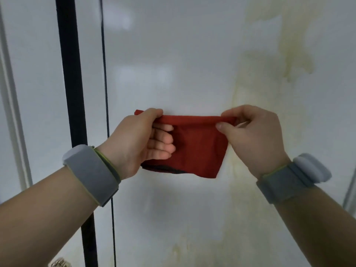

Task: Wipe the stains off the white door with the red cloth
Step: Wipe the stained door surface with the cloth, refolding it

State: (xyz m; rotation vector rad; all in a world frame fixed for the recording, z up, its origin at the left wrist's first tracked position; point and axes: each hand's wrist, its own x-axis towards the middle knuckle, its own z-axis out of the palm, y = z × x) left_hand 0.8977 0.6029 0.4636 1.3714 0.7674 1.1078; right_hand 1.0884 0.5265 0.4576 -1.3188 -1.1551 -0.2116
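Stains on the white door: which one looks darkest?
The yellow-green blotch at upper right, above the right hand. The streak beside the red cloth and the patch near the bottom are paler.

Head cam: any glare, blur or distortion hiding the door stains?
Head view: soft, slightly blurred throughout; pale rectangular reflections glare on the white door left of centre; yellowish stains at upper right show clearly; black strip at left leans, likely wide-angle distortion.

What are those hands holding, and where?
A folded red fabric cloth: the left hand grips its top left corner, the right hand pinches its top right corner.
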